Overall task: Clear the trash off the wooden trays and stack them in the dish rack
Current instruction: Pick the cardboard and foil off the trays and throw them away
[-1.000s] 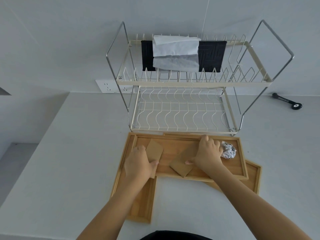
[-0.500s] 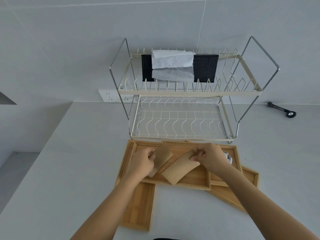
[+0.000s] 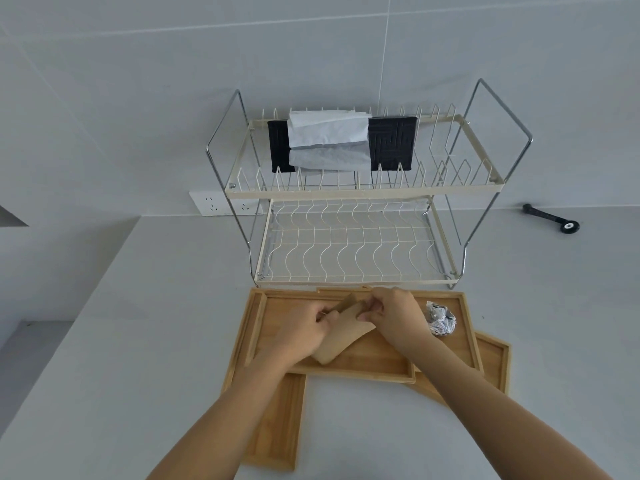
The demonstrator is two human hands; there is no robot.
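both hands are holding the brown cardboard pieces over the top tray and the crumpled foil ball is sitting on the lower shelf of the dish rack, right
Not quite. The head view shows the foil ball lying on the top tray, at its right end beside the right hand, not in the dish rack, whose lower shelf is bare. The rest holds: the left hand and the right hand both hold the brown cardboard pieces over that tray.

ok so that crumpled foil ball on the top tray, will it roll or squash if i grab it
The crumpled foil ball looks light and loosely wadded, so it will probably dent under a pinch. Its creased, lumpy surface suggests it would wobble rather than roll far across the top tray.
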